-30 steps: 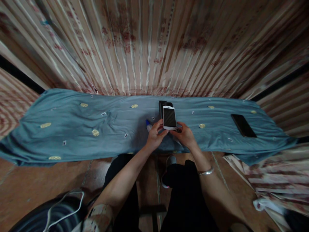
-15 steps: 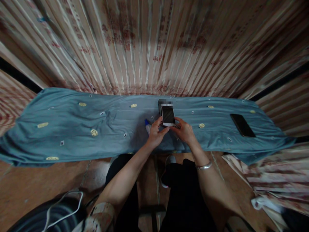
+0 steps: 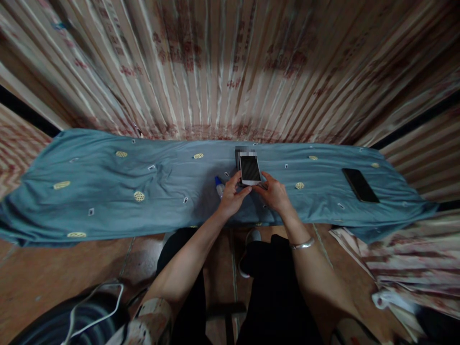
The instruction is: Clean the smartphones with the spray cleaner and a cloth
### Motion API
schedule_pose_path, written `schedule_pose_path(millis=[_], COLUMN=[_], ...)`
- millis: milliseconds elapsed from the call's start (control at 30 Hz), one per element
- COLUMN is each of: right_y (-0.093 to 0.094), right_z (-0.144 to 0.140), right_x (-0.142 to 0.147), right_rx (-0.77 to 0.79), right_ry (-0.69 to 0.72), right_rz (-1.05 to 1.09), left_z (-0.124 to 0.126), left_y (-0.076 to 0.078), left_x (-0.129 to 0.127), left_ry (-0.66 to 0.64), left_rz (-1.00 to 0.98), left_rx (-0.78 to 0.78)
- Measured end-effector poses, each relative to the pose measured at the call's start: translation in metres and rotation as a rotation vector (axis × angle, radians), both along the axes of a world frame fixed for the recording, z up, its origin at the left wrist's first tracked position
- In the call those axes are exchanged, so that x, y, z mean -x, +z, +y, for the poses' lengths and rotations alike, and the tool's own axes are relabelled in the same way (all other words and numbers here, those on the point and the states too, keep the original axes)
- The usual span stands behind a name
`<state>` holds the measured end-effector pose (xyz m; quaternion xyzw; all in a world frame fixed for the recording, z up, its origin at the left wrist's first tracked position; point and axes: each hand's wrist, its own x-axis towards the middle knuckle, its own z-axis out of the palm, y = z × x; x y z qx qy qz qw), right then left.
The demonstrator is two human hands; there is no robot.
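A white-framed smartphone with a dark screen is held near the middle of the cloth-covered surface. My left hand is closed on its lower left side, thumb along the bottom edge. My right hand grips the lower right corner, with a silver bangle on that wrist. Directly behind the phone stands a dark box, its top blurred out and most of it covered by the phone. Just left of my left hand lies a small container with a blue cap; my fingers hide its lower end.
A black phone lies flat toward the right end of the teal patterned cloth. Pleated curtains hang right behind the surface. Below left, a white cable rests on a dark round object.
Both hands keep their hold on the white phone, which is almost unmoved. The whole view has shifted very slightly.
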<state>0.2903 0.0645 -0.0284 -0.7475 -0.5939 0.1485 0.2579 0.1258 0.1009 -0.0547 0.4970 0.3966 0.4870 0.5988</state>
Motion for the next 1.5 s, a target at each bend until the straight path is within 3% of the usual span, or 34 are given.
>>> schedule_pose_path(millis=[200,333,467,667,967,1167,1500], right_y=[0.006,0.017,0.021,0.003,-0.007,-0.005,0.011], right_z=[-0.009,-0.016,-0.011,0.017,0.039,0.035,0.029], right_x=[-0.005,0.005,0.036,0.094,0.164,0.161,0.147], right_rx=[0.008,-0.102,-0.223,-0.192,0.014,-0.133,-0.369], right_ry=[-0.036,-0.058,-0.002,0.168,0.345,0.409,0.33], right_rz=[-0.109,-0.064,0.171,0.462,0.113,-0.087,0.093], left_z=[-0.005,-0.007,-0.002,0.011,0.01,0.006,-0.002], left_y=[-0.001,0.006,0.012,0.013,0.009,0.006,0.007], left_x=[0.015,0.032,0.051,0.088,0.126,0.139,0.148], left_ry=[0.033,0.072,0.153,0.269,0.375,0.346,0.359], left_rz=[0.074,0.081,0.02,-0.111,-0.128,-0.055,0.012], left_rx=[-0.02,-0.034,0.022,0.111,0.191,0.21,0.194])
